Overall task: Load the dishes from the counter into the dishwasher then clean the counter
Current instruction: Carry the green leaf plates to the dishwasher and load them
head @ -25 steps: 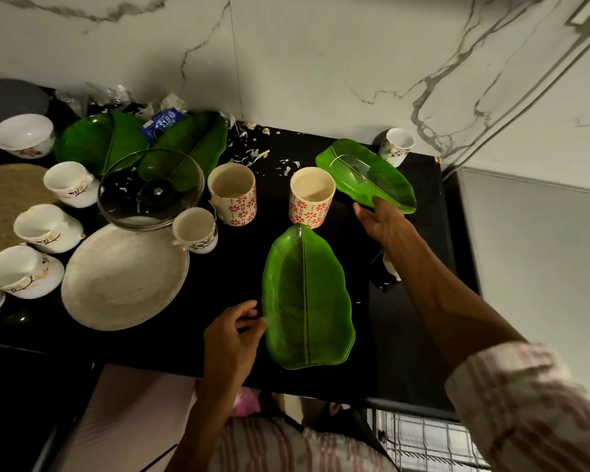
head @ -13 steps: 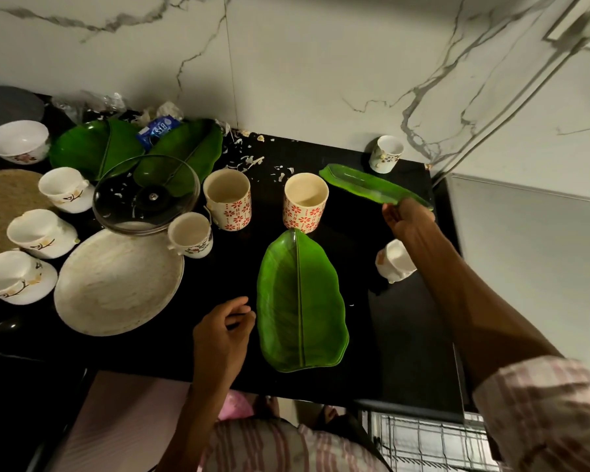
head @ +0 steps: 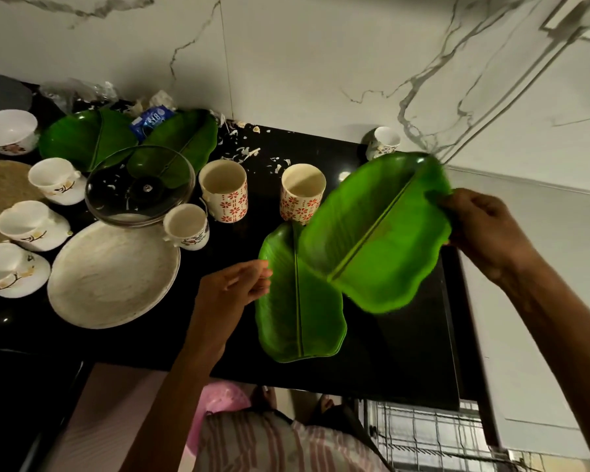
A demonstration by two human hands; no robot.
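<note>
Four glossy green leaf-shaped plates: my right hand pinched one tilted above another lying on the black counter; my left hand touched that plate's edge, fingers loosely curled.

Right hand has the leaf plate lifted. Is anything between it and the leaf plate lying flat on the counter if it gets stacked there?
Nothing visible. The lifted leaf plate, gripped by the right hand, already overhangs the flat leaf plate, whose surface is bare. The left hand is at that plate's left edge, and the two floral mugs stand behind it.
</note>
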